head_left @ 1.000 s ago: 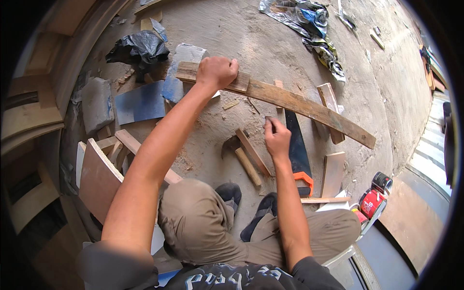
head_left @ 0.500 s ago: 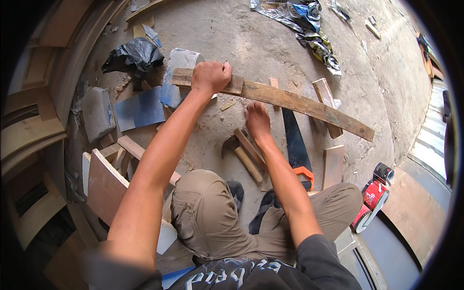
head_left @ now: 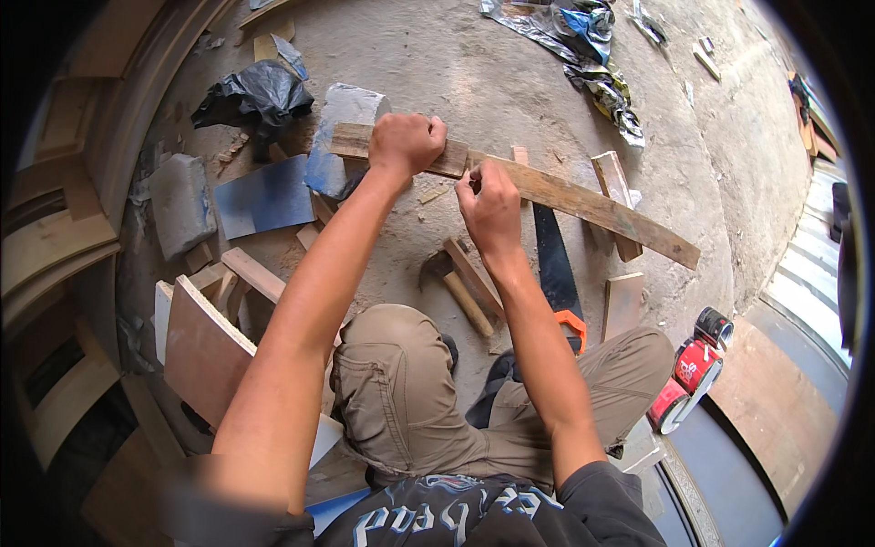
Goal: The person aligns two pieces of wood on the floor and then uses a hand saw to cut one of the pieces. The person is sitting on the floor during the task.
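My left hand (head_left: 407, 144) is closed over a short piece of wood (head_left: 351, 141) lying along the left end of a long wooden plank (head_left: 602, 211). The plank slants down to the right across a block of wood (head_left: 615, 187). Beside the short piece's right end, my right hand (head_left: 492, 205) is pinched at the plank's edge. What its fingertips hold, if anything, is too small to make out. Nearer to me lie a hammer (head_left: 468, 305) with a wooden handle and a narrow wood strip (head_left: 474, 278). A handsaw (head_left: 554, 260) with an orange-and-black handle lies right of my forearm.
Concrete blocks (head_left: 180, 205), a blue-and-white panel (head_left: 264, 196) and a black plastic bag (head_left: 260, 91) lie to the left. Wooden offcuts (head_left: 210, 337) stand by my left knee. Red cans (head_left: 697, 365) are at the right, crumpled wrappers (head_left: 592, 55) far off.
My right hand has moved up from above the hammer to the plank, beside the short piece's end. My left hand keeps its grip, shifted slightly right in view.
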The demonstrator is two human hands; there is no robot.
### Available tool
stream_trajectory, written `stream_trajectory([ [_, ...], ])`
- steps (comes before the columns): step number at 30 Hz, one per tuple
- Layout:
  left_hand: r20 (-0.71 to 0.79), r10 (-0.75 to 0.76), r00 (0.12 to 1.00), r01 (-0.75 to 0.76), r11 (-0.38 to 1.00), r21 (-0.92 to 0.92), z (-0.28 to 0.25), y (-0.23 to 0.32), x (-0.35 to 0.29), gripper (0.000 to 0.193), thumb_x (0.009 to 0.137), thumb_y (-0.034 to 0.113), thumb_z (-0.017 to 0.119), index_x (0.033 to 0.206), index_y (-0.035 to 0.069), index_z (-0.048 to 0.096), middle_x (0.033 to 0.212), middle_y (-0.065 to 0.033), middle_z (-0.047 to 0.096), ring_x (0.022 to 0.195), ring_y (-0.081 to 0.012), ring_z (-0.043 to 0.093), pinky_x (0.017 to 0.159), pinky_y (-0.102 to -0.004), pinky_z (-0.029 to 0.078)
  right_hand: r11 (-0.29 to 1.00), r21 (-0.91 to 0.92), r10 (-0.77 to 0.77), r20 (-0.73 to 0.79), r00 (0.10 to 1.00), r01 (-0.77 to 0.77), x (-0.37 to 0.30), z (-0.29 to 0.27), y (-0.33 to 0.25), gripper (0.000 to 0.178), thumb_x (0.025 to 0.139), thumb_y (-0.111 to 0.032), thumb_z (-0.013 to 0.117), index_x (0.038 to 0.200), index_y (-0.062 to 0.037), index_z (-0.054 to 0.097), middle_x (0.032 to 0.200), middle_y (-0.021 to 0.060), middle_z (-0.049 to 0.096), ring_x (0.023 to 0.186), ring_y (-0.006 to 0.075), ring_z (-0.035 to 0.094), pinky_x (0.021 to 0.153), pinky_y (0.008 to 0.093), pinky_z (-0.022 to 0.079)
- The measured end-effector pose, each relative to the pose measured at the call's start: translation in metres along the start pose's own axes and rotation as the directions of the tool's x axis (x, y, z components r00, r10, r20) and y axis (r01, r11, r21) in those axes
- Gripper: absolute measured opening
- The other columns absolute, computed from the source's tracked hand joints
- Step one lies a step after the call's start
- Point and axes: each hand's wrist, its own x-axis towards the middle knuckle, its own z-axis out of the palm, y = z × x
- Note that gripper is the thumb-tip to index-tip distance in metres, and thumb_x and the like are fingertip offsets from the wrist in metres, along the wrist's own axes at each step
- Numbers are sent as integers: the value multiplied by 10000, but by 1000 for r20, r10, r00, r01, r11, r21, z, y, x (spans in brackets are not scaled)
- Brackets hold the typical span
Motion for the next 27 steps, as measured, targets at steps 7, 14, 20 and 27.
stream_trajectory([
  [7, -50, 6, 999, -6, 1000, -11, 6, -6, 0, 464, 883, 358, 504, 645, 24, 720, 633, -227, 642, 608, -405, 667, 651, -490, 554, 999, 13, -37, 68, 997, 36, 0, 2, 10, 124, 840, -49, 632, 902, 13, 544, 857, 223, 618, 817, 422, 623, 716, 495, 501],
  [14, -46, 11, 999, -11, 1000, 6, 10, -8, 2, 459, 882, 363, 509, 655, 29, 725, 640, -228, 645, 612, -407, 668, 646, -490, 552, 997, -69, 43, 98, 994, -36, 5, -4, 2, 135, 833, -65, 640, 922, 24, 593, 878, 232, 650, 816, 429, 644, 720, 493, 520],
  [20, -29, 14, 999, -14, 1000, -21, 5, -5, 1, 465, 884, 366, 505, 651, 29, 724, 642, -229, 645, 615, -410, 668, 650, -489, 552, 977, 2, 213, 49, 976, -213, 6, -2, -5, 130, 843, -86, 644, 882, 35, 619, 811, 268, 668, 788, 453, 661, 709, 501, 526],
  [27, -47, 15, 999, -15, 1000, 0, 9, -9, 1, 457, 887, 360, 514, 649, 32, 723, 638, -226, 642, 603, -408, 663, 641, -487, 551, 946, 63, 313, 72, 947, -318, 5, -3, -13, 243, 862, -90, 612, 1038, 68, 663, 829, 306, 666, 788, 456, 670, 729, 499, 532],
])
